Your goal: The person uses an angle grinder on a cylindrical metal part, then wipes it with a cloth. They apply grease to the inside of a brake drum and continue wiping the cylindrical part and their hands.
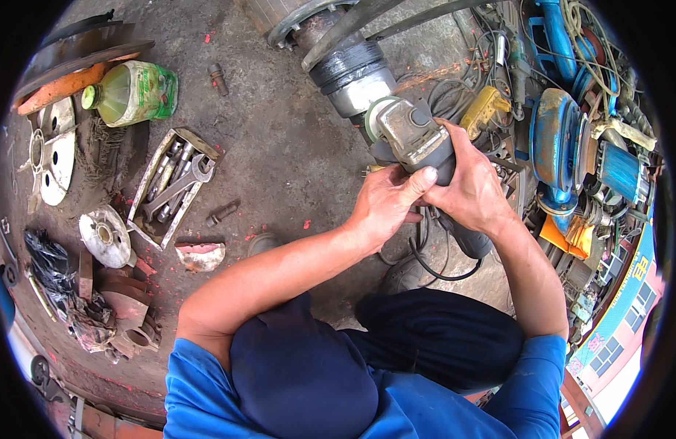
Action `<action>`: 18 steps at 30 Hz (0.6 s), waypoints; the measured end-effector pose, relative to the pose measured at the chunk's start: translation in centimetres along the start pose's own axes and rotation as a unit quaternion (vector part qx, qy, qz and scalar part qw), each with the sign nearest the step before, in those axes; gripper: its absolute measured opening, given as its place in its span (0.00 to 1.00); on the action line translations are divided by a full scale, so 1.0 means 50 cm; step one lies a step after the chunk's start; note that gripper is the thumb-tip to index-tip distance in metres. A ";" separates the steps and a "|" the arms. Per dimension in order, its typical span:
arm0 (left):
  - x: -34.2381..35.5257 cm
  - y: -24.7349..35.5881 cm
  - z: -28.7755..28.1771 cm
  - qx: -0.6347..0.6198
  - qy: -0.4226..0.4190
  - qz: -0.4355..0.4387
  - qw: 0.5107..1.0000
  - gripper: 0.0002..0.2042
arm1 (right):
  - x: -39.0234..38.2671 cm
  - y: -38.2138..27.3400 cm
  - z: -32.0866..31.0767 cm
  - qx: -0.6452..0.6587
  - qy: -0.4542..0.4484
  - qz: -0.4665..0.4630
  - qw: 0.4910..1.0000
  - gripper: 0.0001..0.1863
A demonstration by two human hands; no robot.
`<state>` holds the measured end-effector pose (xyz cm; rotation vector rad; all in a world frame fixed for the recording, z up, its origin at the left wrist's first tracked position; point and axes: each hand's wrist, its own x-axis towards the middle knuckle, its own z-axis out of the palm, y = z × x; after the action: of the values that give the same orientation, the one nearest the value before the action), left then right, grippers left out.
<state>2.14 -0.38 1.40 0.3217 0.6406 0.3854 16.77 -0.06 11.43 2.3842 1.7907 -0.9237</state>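
Note:
An angle grinder [409, 135] with a worn grey head and pale disc is held in both hands at the centre. My right hand [466, 179] is closed on its body from the right. My left hand [385, 194] grips it from the lower left, thumb over the body. The disc is at the end of a metal shaft [360, 94], which has a bright bare band and black wrapping. Orange sparks [433, 71] streak to the right of the shaft. The grinder's black cable [440, 276] loops below my hands.
An open box of spanners and sockets [139, 218], a green-labelled jug [126, 95] and white discs [104, 235] lie at left. A yellow power tool [484, 110], coiled cables and blue pump parts [550, 146] crowd the right. My knee [440, 329] is below the grinder.

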 end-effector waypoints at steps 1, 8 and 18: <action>0.002 -0.001 0.003 0.002 0.001 0.002 1.000 0.35 | 0.005 -0.001 -0.002 0.004 0.001 0.003 1.000 0.45; 0.007 0.000 0.015 0.000 0.007 0.003 1.000 0.35 | 0.008 0.023 -0.006 0.003 0.013 -0.032 0.999 0.44; 0.012 0.009 0.008 0.013 -0.017 0.007 1.000 0.37 | 0.021 0.016 -0.017 0.030 -0.010 0.006 0.999 0.43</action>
<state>2.75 0.21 1.57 0.3561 0.6112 0.3840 18.03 0.88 11.39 2.4086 1.7662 -1.0095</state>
